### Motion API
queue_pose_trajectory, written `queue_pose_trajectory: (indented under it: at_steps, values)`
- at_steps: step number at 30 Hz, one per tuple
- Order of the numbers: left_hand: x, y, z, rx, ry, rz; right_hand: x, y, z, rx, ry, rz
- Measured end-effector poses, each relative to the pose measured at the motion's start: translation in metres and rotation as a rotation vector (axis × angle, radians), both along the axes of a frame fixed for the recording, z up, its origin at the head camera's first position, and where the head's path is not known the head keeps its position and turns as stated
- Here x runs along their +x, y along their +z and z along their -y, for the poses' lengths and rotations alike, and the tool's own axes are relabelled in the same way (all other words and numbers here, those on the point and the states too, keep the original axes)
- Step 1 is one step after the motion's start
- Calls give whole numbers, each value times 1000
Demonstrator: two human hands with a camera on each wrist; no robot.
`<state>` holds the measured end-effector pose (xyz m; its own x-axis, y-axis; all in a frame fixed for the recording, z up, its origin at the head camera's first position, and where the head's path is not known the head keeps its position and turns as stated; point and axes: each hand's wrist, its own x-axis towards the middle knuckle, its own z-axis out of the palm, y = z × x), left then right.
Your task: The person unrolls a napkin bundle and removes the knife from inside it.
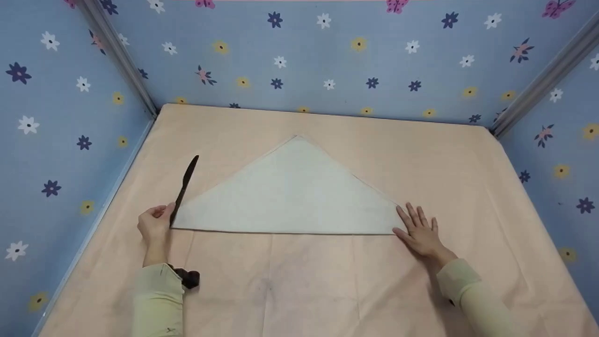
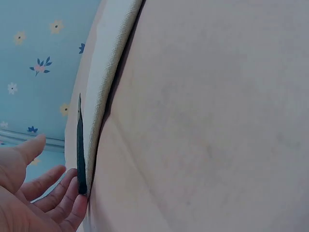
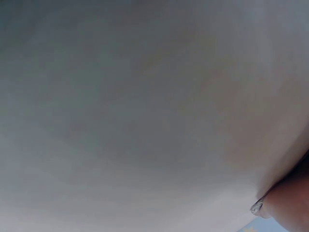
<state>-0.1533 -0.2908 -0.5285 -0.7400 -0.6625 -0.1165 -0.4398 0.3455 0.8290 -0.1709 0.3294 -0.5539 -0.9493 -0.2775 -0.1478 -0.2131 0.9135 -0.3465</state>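
Note:
A white cloth [image 1: 290, 196] lies folded into a triangle, its long edge toward me and its point away. Along its left corner lies a black knife [image 1: 188, 175], blade end pointing away from me. My left hand [image 1: 155, 223] is at the knife's near end. In the left wrist view the fingertips touch the dark handle [image 2: 81, 166], while the thumb stands apart from it. My right hand [image 1: 419, 234] rests with fingers spread on the cloth's right corner. Only a bit of the right hand [image 3: 289, 203] shows at the lower right of the right wrist view.
A pale peach cover [image 1: 309, 285] with creases spreads over the table. Blue flowered panels [image 1: 304, 56] stand along the back and both sides, with grey metal posts [image 1: 119, 56] at the rear corners. A dark device [image 1: 189, 278] sits at the left wrist.

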Motion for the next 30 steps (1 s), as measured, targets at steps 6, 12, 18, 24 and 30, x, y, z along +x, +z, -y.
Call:
queue_pose_trajectory:
  at_steps: [6,12,18,24,30]
  values:
    - [1,-2,4,76,24,39,0,-1,0,12,-4,8]
    - [1,-7,7,132,58,58,-1,0,0,12,-3,6]
    - [1,-11,10,160,78,52,-1,-1,0,9,-3,9]
    - [2,-9,10,191,77,44,-1,-2,-1,11,0,-1]
    - [2,-8,9,133,58,43,1,0,-1,-13,2,-18]
